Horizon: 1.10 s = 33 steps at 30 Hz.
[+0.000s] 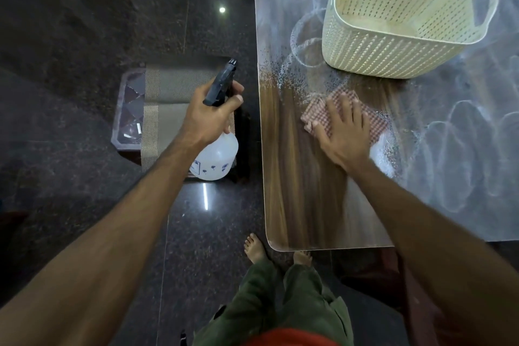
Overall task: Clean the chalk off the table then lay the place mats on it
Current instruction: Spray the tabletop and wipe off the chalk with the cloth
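Up at the top right of the frame, a cream perforated plastic basket (393, 36) is sitting on the wood-grain table (303, 205), looking empty inside. The chalk scribbles (463, 135) are covering the right half of the tabletop, with the left strip wiped bare. The right hand (342, 132) is pressing flat, fingers spread, on a red-and-white checked cloth (376, 121) at centre. The left hand (213, 115) is gripping a translucent white spray bottle with a black trigger head (216, 157) off the table's left edge, above folded grey place mats (168, 98) on a low stool (126, 121).
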### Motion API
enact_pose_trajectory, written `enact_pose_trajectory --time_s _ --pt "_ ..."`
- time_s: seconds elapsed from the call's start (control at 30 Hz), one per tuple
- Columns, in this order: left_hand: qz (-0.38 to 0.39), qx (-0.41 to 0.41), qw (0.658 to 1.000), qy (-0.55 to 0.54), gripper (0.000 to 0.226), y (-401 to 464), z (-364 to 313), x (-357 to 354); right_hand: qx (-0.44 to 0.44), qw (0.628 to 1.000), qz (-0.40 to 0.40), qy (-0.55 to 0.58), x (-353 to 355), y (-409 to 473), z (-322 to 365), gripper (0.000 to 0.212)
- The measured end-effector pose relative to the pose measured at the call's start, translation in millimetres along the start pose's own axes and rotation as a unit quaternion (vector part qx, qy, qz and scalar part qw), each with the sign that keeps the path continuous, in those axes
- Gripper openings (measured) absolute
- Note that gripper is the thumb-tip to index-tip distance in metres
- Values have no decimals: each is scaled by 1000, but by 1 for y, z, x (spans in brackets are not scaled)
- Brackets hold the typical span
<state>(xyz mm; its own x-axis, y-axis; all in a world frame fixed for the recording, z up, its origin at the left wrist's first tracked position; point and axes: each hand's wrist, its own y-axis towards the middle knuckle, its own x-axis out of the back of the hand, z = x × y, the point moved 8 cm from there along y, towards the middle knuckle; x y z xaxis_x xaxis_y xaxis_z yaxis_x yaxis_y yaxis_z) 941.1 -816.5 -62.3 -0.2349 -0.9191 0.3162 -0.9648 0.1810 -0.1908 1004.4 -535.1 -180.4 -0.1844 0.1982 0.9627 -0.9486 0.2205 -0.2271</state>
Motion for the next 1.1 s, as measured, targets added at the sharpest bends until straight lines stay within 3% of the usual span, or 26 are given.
enact_pose_trajectory --time_s 0.13,0.23,0.33,0.5,0.7,0.83,0.97,1.1 --pt "-6 -3 1000 -5 11 5 5 2 61 998 1 -24 -1 34 58 73" --pt "-4 -5 1000 -5 12 6 5 1 142 989 3 -32 -13 4 98 70" --pt "-5 -4 1000 -5 12 7 5 4 189 981 19 -34 -22 -34 91 70" --pt "-2 -10 1000 -7 11 9 10 12 121 992 15 -36 -7 11 53 75" --pt "-7 -14 1000 -12 11 11 13 13 109 993 -4 -34 0 71 114 73" --pt "-5 -15 1000 -13 11 8 5 9 167 986 -1 -11 -16 15 137 69" --pt "-1 -17 1000 -20 12 4 -3 5 202 979 28 -20 -32 -72 103 69" --pt "14 -23 999 -28 11 1 -6 -1 107 993 22 -31 -27 -68 29 71"
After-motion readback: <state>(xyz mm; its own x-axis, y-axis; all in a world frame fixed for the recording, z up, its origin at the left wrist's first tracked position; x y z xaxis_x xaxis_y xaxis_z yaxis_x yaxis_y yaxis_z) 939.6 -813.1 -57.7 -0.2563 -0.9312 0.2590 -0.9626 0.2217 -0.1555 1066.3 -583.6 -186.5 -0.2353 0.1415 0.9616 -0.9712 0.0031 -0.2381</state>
